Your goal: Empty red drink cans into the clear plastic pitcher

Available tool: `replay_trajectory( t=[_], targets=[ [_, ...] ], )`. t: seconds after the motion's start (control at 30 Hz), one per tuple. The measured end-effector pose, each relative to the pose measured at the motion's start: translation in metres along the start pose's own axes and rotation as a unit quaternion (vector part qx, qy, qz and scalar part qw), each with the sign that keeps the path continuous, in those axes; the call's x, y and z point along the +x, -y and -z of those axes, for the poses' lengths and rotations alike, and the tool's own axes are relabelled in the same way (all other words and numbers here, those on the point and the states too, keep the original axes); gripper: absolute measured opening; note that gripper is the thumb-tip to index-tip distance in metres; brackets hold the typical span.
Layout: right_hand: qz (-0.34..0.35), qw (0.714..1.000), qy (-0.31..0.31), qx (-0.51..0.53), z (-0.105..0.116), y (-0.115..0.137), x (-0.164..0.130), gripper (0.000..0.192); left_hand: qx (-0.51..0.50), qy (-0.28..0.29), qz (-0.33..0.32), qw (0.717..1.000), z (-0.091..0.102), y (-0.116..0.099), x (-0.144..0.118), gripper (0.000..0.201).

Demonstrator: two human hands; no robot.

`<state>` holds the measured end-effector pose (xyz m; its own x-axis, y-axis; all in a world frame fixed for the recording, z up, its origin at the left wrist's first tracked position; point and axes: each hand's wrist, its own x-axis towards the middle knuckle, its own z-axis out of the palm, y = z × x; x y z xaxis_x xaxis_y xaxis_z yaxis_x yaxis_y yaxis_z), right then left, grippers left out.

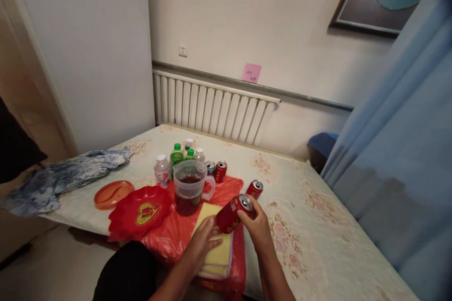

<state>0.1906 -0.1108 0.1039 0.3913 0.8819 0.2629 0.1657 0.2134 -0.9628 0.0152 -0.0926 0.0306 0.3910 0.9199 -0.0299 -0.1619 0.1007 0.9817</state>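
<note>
My right hand wraps tight around a red aluminium drink can, tilted just above the folded yellow cloth, which my left hand presses flat, palm down, fingers spread, beside the clear plastic jug of dark tea.

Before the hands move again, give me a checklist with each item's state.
1. Right hand has hold of the red can: ok, fingers wrap its top end.
2. Can level: not ok, it is tilted on its side.
3. Can sealed: cannot tell, the lid detail is too small.
4. Left hand steadies the yellow cloth: ok, palm flat on it.
5. Pitcher upright, apart from the hands: ok.
6. Second red can lying loose on the table: not ok, it might roll.
</note>
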Motion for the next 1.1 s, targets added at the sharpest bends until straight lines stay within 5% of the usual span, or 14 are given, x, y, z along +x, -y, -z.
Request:
replay_trajectory(
  t=[0.1,0.23,0.63,0.9,1.1],
  targets=[
    [-0.022,0.998,0.038,0.054,0.002,0.005,-0.021,0.060,-0.249,0.056,0.056,0.965,-0.012,-0.018,-0.026,0.050],
    [-0.043,0.988,0.085,0.121,0.003,0.008,-0.041,0.057,-0.331,0.054,0.070,0.940,-0.023,-0.025,-0.047,0.041],
    [-0.052,0.962,0.142,0.225,0.000,0.014,-0.069,0.051,-0.354,-0.025,0.070,0.932,-0.048,-0.044,-0.068,0.035],
    [-0.058,0.948,0.158,0.272,-0.002,0.017,-0.077,0.053,-0.313,-0.024,0.059,0.947,-0.053,-0.059,-0.078,0.028],
    [-0.073,0.948,0.156,0.267,-0.006,0.020,-0.080,0.054,-0.256,-0.008,0.063,0.965,-0.046,-0.061,-0.081,0.041]
  ],
)
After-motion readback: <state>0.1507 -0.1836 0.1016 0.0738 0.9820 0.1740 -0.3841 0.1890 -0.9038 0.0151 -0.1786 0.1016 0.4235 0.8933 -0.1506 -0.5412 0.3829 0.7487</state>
